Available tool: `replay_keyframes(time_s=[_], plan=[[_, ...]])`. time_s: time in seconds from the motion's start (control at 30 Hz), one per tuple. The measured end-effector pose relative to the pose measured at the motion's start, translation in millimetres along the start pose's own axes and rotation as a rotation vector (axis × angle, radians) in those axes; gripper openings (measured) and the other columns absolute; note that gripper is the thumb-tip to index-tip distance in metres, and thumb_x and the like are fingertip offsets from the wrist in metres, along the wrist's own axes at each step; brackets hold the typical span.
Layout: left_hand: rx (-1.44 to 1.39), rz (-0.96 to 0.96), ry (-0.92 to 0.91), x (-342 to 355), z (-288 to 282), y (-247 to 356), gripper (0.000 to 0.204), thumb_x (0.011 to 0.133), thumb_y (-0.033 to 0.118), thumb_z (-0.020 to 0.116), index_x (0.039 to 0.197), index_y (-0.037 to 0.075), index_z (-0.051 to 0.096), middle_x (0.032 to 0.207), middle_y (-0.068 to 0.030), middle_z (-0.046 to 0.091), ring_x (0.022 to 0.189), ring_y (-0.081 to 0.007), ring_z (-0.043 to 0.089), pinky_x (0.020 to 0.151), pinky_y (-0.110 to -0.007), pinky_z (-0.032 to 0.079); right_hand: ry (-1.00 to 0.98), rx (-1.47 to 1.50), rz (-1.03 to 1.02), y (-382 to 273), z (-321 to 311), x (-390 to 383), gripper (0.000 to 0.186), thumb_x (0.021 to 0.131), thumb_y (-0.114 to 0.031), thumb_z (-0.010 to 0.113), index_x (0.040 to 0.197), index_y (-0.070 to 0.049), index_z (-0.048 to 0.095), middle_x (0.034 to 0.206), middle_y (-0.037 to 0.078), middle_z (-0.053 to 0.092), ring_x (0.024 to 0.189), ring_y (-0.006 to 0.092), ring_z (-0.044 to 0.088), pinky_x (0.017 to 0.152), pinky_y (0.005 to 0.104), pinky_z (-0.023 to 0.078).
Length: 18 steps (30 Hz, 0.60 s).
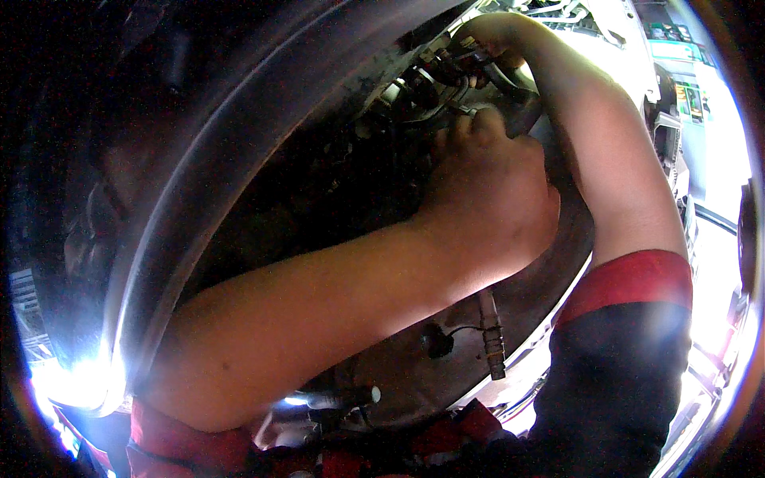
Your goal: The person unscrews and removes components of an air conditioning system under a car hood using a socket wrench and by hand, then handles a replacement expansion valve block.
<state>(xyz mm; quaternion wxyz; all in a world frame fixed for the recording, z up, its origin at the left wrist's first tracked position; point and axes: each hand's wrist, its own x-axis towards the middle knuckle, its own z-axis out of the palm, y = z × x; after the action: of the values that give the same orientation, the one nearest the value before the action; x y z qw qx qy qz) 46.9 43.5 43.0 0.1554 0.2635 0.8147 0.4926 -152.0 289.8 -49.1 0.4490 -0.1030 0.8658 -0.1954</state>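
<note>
My left forearm crosses from the lower left, and my left hand (498,179) is curled closed, knuckles up, among dark metal parts and hoses (426,88). What its fingers grip is hidden. From the right my other arm reaches up and bends over at the top. There my right hand (490,36) curls down into the same cluster, just beyond my left hand. Its fingers are bent around something that shadow and the hoses hide. A short dark hose (510,84) lies between the two hands.
A curved dark rim (199,151) sweeps along the left. Below my left forearm hangs a ribbed metal pipe end (493,342) with a thin wire. A dark cylindrical lamp (347,397) is near my body, and a bright light (88,382) glares at the lower left.
</note>
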Motion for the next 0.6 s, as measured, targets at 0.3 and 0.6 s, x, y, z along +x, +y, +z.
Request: replay_keyframes(time_s=[0.3,0.6], plan=[[0.015,0.0,0.029,0,1,-1,0.029,0.081,0.023,0.065,0.093,-0.003,0.069,0.11,-0.0304,0.056,0.109,-0.0449,0.052,0.096,-0.054,0.039,-0.01,-0.063,-0.008,-9,-3,-3,0.03,0.092,-0.009,0.05,0.115,0.0,0.065,0.1,0.018,0.073,0.078,0.0271,0.07,0.069,0.0399,0.056],[0.008,0.004,0.011,2,0,-3,0.03,0.081,0.024,0.065,0.093,-0.003,0.069,0.11,-0.0297,0.056,0.109,-0.0442,0.052,0.097,-0.054,0.039,-0.023,-0.128,-0.021,-24,5,-5,0.029,0.092,-0.01,0.05,0.115,0.0,0.065,0.1,0.018,0.073,0.078,0.0275,0.07,0.069,0.0401,0.056]])
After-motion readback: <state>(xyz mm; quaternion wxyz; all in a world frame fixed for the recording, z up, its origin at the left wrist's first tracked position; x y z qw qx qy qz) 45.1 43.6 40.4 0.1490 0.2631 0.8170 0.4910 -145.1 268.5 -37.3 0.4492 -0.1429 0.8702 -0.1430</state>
